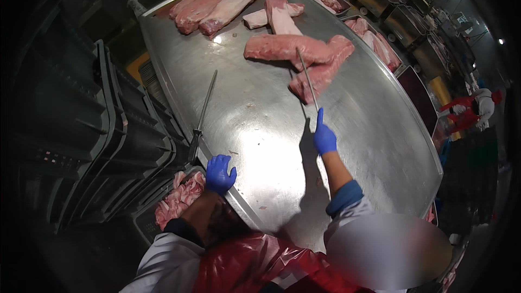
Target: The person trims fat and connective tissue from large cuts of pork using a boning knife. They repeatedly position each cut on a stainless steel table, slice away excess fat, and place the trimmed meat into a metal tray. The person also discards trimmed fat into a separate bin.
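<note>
My right hand, blue-gloved, grips a long thin metal blade or rod, index finger extended along it, reaching up over two pink meat slabs lying crossed. Its handle is hidden in my hand. My left hand, also blue-gloved, rests open with fingers bent over the near left edge of the steel table. Just beyond it a black-handled honing steel lies along that edge. Behind the slabs are paler cuts, with further long pieces at the far left.
Stacked dark crates stand left; a bin of meat scraps sits below my left arm. Meat-filled trays line the table's far right side, beside steel carts. A co-worker in red and white is at the right.
</note>
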`<action>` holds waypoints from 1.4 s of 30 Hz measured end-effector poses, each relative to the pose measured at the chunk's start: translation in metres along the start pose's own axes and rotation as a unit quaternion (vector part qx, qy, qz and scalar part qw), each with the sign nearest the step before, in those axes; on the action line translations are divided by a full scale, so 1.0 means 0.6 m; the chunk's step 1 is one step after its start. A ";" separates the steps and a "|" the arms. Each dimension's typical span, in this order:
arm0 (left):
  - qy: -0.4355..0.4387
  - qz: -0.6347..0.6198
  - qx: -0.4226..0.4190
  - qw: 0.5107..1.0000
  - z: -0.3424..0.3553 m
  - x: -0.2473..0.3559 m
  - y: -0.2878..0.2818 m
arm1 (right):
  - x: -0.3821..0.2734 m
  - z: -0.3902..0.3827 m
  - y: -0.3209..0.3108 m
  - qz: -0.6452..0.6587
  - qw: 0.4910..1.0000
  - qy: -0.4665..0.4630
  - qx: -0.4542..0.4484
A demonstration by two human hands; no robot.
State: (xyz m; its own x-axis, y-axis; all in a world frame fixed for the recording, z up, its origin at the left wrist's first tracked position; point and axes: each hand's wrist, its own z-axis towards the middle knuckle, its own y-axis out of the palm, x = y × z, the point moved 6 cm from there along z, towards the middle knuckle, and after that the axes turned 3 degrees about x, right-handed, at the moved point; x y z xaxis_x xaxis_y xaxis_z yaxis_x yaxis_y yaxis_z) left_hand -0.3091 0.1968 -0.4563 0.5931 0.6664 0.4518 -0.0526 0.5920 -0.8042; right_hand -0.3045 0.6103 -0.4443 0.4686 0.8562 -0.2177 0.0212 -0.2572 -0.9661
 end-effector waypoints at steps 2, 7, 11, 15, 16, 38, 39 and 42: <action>-0.016 0.018 -0.017 1.000 -0.006 -0.007 0.005 | 0.013 -0.108 0.022 0.006 1.000 -0.001 0.004; -0.023 0.030 -0.028 0.999 -0.008 -0.007 0.017 | 0.081 -0.418 0.032 0.012 0.999 0.022 0.040; -0.021 0.026 -0.019 0.999 -0.016 -0.013 0.022 | 0.157 -0.634 0.004 0.014 0.989 0.083 0.121; -0.007 0.025 -0.011 1.000 -0.014 -0.004 0.015 | 0.230 -0.791 -0.015 0.025 0.983 0.140 0.114; -0.005 0.016 -0.008 1.000 -0.013 0.001 0.009 | 0.244 -0.822 -0.020 0.039 0.983 0.132 0.120; -0.027 -0.066 0.019 0.997 0.008 0.011 -0.015 | -0.319 0.124 -0.517 0.465 0.627 -0.469 0.414; -0.031 -0.041 -0.005 0.999 0.011 0.012 -0.014 | -0.370 0.176 -0.528 0.436 0.607 -0.489 0.449; -0.040 -0.030 -0.064 0.997 0.013 0.001 -0.003 | -0.473 0.340 -0.486 0.345 0.640 -0.414 0.547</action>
State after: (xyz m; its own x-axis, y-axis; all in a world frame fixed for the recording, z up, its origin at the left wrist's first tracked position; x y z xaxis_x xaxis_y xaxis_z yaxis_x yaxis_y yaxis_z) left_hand -0.3150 0.1996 -0.4519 0.5252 0.6692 0.5257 0.0870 0.5723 -0.8154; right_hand -0.6239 0.5335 -0.1294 -0.6068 0.7678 -0.2056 -0.7820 -0.6230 -0.0191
